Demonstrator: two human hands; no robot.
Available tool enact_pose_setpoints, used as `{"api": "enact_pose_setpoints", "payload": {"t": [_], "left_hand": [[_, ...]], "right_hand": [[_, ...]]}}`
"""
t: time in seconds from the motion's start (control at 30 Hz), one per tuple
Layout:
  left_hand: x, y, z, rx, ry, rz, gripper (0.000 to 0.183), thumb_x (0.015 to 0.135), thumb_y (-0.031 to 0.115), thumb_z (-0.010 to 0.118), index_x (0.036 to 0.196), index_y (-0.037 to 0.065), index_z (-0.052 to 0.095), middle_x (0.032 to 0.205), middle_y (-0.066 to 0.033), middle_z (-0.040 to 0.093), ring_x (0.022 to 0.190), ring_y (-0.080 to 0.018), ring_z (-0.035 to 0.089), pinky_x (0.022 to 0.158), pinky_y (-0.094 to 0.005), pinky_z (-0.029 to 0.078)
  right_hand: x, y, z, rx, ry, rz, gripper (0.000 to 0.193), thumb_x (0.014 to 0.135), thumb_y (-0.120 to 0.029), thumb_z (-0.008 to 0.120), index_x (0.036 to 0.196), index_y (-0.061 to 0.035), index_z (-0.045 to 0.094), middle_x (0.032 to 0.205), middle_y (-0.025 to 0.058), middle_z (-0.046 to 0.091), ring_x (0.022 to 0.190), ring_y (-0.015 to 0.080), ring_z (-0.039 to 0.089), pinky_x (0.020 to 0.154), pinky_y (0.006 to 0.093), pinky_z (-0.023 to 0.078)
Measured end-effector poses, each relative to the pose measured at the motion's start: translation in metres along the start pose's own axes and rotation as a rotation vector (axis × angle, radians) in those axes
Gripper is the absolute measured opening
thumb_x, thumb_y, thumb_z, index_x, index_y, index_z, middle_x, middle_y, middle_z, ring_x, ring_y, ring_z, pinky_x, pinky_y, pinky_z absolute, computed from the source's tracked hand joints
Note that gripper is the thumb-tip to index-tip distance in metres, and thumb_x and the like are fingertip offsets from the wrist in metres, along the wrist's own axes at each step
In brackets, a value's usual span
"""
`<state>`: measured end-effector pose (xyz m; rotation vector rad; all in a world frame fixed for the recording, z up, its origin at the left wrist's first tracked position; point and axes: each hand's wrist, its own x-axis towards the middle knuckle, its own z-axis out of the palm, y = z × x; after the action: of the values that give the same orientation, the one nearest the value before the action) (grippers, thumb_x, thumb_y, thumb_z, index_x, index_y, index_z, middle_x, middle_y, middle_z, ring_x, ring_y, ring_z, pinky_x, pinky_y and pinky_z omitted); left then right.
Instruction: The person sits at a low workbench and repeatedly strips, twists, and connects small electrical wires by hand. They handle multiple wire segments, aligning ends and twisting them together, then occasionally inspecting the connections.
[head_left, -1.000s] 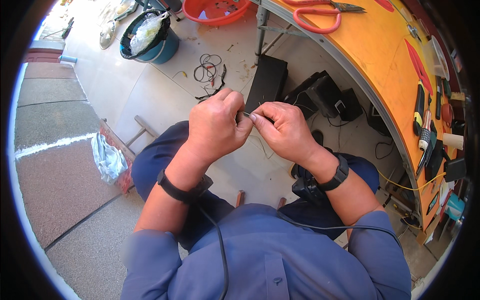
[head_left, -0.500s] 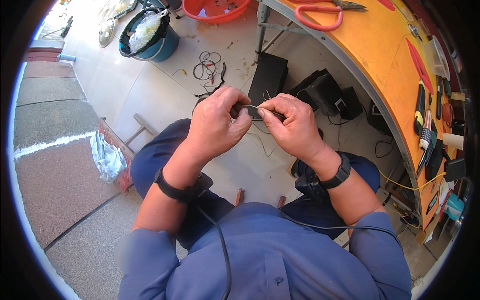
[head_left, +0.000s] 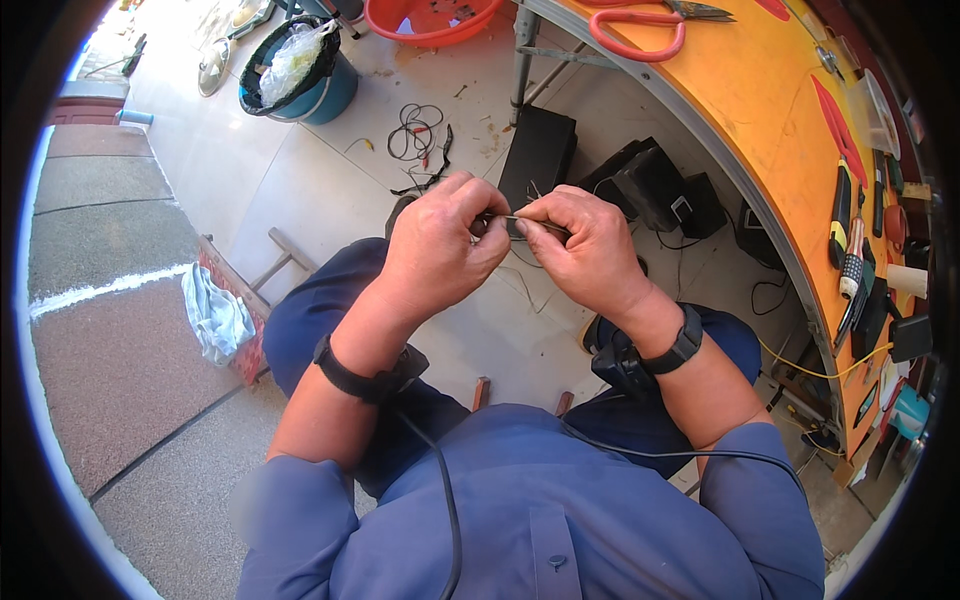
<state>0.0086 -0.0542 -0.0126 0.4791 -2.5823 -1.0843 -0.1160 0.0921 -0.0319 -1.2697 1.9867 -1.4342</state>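
Pale tiled floor (head_left: 320, 180), below; your bare left hand (head_left: 438, 242) and bare right hand (head_left: 585, 242), backs uppermost, pinching one thin brownish strand (head_left: 512, 217) between them; fingertips slightly farther apart than a second ago.

Left hand (head_left: 440, 243), right hand (head_left: 583, 243) in apparent pinches

The back of my left hand (head_left: 442, 240) hides its curled fingers and a stretch of the strand (head_left: 512, 217) they pinch. That strand is too thin (a mere sliver) for me to tell what it is. My right hand (head_left: 582, 240) covers part of the black box (head_left: 541, 140). The upper edge cuts off the basin (head_left: 428, 38) and scissors (head_left: 643, 56); my left sleeve (head_left: 300, 512) has a blurred patch.
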Motion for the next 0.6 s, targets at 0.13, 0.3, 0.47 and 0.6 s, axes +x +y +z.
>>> {"api": "enact_pose_setpoints", "payload": {"t": [0.13, 0.3, 0.47, 0.6], "left_hand": [[-0.0005, -0.0039, 0.004, -0.005, 0.0, 0.007, 0.007, 0.078, 0.004, 0.069, 0.084, 0.006, 0.064, 0.079, -0.0094, 0.061, 0.066, -0.0267, 0.062, 0.06, -0.0357, 0.05], [0.0, -0.0061, 0.0076, 0.022, 0.018, 0.036, 0.008, 0.074, 0.0, 0.065, 0.08, 0.003, 0.06, 0.077, -0.0114, 0.06, 0.062, -0.0265, 0.059, 0.057, -0.0347, 0.047], [-0.0007, -0.0042, 0.0071, 0.039, 0.021, -0.007, 0.008, 0.073, 0.0, 0.064, 0.077, 0.003, 0.057, 0.074, -0.0126, 0.059, 0.061, -0.0286, 0.057, 0.057, -0.0358, 0.047], [-0.0013, -0.0012, 0.0072, 0.046, 0.032, -0.038, 0.009, 0.072, 0.001, 0.064, 0.076, 0.003, 0.056, 0.072, -0.0127, 0.059, 0.059, -0.0291, 0.057, 0.056, -0.036, 0.046]], "right_hand": [[-0.0012, -0.0014, 0.0006, -0.009, -0.004, -0.002, 0.006, 0.083, -0.003, 0.071, 0.088, -0.0031, 0.069, 0.079, 0.0118, 0.064, 0.067, 0.0295, 0.063, 0.061, 0.0364, 0.05], [-0.0042, -0.0035, 0.0045, -0.081, -0.017, -0.07, 0.005, 0.083, -0.004, 0.071, 0.087, -0.0048, 0.067, 0.078, 0.0117, 0.063, 0.069, 0.0329, 0.063, 0.06, 0.0395, 0.05], [-0.0065, -0.0029, 0.008, -0.197, -0.001, -0.168, 0.005, 0.084, -0.005, 0.07, 0.086, -0.0056, 0.065, 0.076, 0.0121, 0.059, 0.069, 0.0343, 0.063, 0.059, 0.0423, 0.051], [-0.0074, -0.0019, 0.0083, -0.204, 0.001, -0.197, 0.006, 0.085, -0.006, 0.069, 0.085, -0.0059, 0.064, 0.076, 0.012, 0.058, 0.069, 0.0343, 0.063, 0.059, 0.0429, 0.051]]}}
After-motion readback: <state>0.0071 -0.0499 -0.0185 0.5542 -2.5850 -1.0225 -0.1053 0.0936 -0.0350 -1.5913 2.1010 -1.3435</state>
